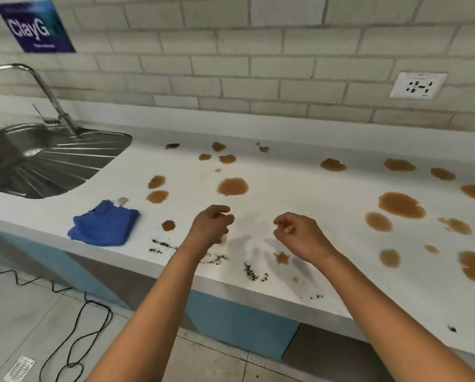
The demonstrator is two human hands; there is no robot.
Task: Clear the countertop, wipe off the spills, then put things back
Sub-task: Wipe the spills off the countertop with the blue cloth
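The white countertop is dotted with several brown liquid spills, among them a round spill at the middle and a big spill to the right. Dark crumbs lie scattered along the front edge. A folded blue cloth lies on the counter near the sink, left of my hands. My left hand hovers over the counter's middle with fingers loosely curled and holds nothing. My right hand hovers beside it, fingers also loosely curled, nothing in it.
A steel sink with a drainboard and a bent tap sits at the left. A wall socket is on the brick wall at the right. A black cable trails on the floor below.
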